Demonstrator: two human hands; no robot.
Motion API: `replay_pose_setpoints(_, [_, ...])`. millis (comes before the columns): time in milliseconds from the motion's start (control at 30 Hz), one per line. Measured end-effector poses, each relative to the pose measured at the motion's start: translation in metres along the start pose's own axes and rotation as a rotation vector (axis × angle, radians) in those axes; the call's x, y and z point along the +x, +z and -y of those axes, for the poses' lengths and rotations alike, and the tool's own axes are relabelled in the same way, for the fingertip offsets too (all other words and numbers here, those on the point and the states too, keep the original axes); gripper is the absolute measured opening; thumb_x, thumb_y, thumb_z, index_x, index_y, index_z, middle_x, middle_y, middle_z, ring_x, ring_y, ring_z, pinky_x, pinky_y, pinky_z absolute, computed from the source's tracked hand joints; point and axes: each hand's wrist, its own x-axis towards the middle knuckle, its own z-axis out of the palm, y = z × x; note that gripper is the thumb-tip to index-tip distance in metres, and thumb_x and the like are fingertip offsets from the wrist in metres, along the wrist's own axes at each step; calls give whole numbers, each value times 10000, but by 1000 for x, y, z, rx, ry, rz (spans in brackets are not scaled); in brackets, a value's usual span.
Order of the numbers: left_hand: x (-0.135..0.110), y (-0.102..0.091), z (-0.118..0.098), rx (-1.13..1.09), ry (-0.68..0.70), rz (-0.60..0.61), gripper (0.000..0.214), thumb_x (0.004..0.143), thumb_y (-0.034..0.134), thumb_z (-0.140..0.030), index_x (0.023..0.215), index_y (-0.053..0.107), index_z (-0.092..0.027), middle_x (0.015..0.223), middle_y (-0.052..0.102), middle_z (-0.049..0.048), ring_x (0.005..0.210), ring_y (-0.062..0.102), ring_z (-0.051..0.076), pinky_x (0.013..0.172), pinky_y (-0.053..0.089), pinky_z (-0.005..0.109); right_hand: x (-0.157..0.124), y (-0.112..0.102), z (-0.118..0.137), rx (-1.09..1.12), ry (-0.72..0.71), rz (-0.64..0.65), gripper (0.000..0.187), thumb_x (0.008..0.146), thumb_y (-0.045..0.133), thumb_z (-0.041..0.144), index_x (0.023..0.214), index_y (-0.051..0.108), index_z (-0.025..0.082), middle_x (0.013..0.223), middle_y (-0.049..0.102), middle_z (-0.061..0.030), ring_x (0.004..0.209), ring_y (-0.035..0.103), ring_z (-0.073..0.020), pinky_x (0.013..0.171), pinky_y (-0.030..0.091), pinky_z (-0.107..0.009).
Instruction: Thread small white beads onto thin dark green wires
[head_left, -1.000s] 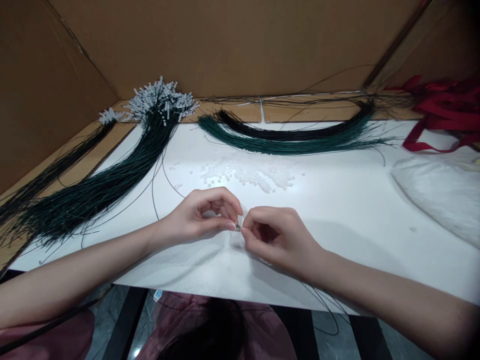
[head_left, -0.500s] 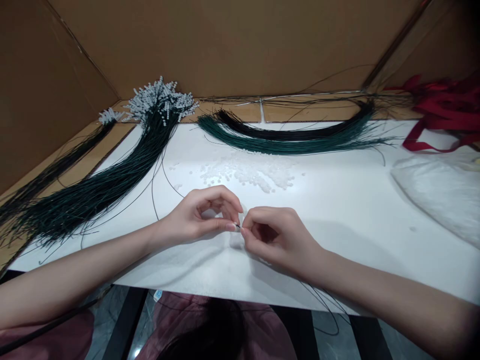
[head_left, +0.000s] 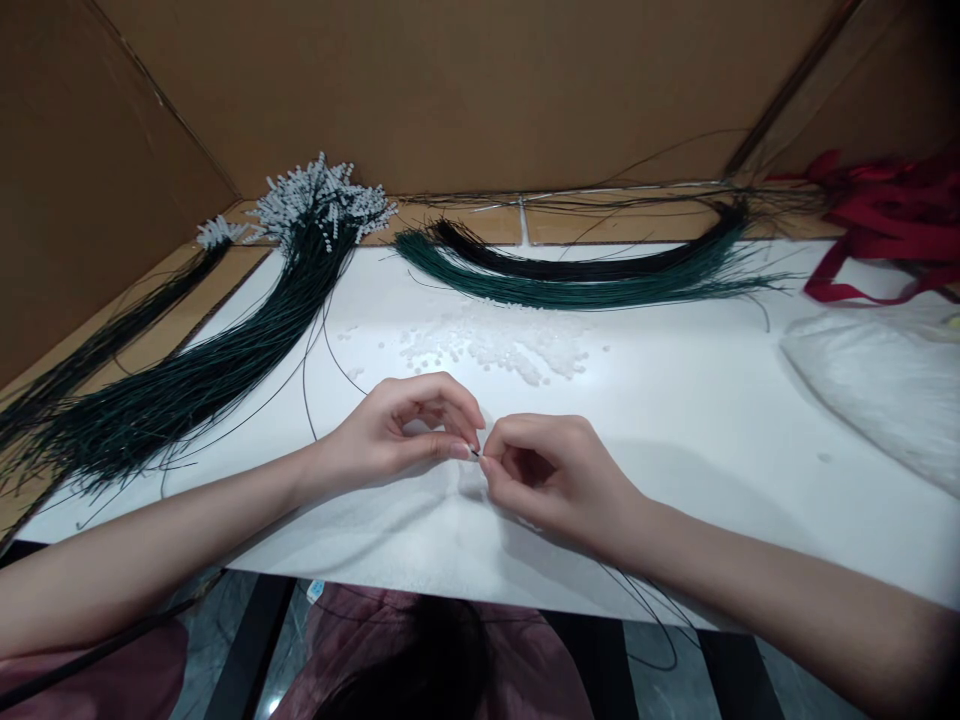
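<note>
Over the near middle of the white tabletop, my left hand (head_left: 420, 430) and my right hand (head_left: 562, 470) meet fingertip to fingertip. Thumb and forefinger of the left pinch a tiny white bead. The right hand pinches a thin dark wire (head_left: 475, 453), whose short tip shows at the bead. Most of both is hidden by the fingers. Just beyond my hands lies a scatter of loose white beads (head_left: 517, 345). To the left rests a thick bundle of dark green wires (head_left: 247, 350) with white beads clustered on their far ends.
A smaller beaded wire bundle (head_left: 142, 300) lies at far left. Black wires (head_left: 585, 268) and green wires (head_left: 570, 292) lie behind the loose beads. At right are red ribbon (head_left: 877, 235) and a clear plastic bag (head_left: 885, 390). Cardboard walls (head_left: 480, 90) enclose the back and sides.
Both hands keep nearly the same place and the same pinch. Only a very slight shift at the fingertips shows.
</note>
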Motion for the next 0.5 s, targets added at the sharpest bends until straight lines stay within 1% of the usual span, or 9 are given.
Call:
replay_pose_setpoints(200, [0,0,0,43,-11,-2,138,851,681,-186,970,628,-140,858,689,53,812,678,145,733,535,237,1,0,-1,-5,-20,-11,143,764,570,84,633,550,139,550,427,59,502,368,-38,496,296,-167])
replay_pose_setpoints(500, [1,-1,1,33,-5,-12,161,841,694,-184,978,620,-143,845,691,44,792,679,134,731,532,226,-1,1,-2,5,-25,-29,144,785,564,94,650,558,141,557,423,60,505,366,-40,498,296,-168])
